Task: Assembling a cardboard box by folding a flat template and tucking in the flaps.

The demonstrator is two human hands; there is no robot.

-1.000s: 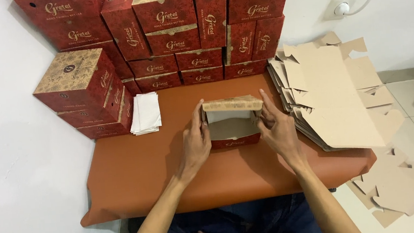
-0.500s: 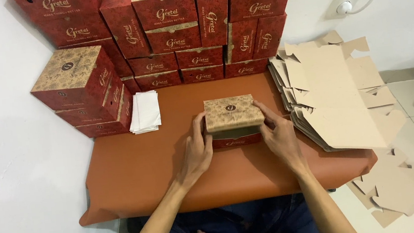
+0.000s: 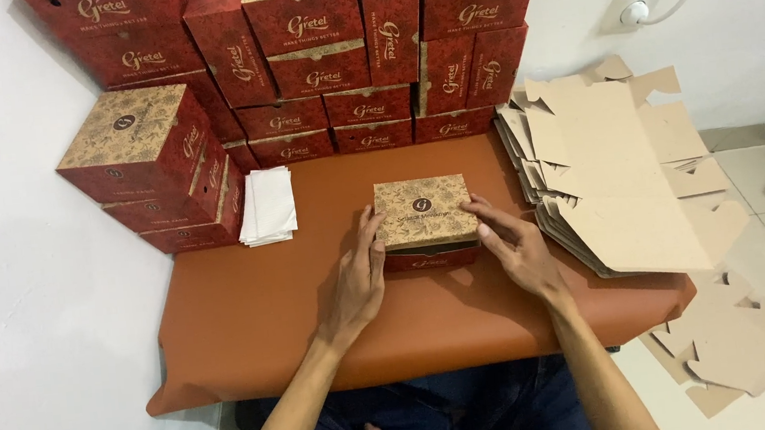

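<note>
- The table (image 3: 255, 337) under my arms has a smooth orange-brown top, pushed against a white wall (image 3: 0, 276) on my left and at the back.
- A wall of closed red boxes (image 3: 322, 54) with gold print is stacked along the table's far edge, several rows high, some upright and some lying on their sides.
- On my right, a thick pile of flat, unfolded brown cardboard blanks (image 3: 619, 176) lies on the table's right end and hangs over its edge; more loose blanks (image 3: 736, 350) lie on the tiled floor below.
- On my left, a shorter stack of red boxes (image 3: 148, 171) with patterned tan lids stands near the wall.
- Just beside that stack lies a small pile of white folded napkins (image 3: 268, 205), flat on the table.
- In the middle of the table, straight in front of me, sits the small box (image 3: 426, 220): red sides, tan patterned lid closed flat on top.
- My left hand (image 3: 358, 277) lies with loose, half-spread fingers against the box's left side, thumb near the lid's left edge; it presses there without gripping.
- My right hand (image 3: 516, 245) is also spread, fingertips touching the lid's right edge and the right side; it does not grip either.
</note>
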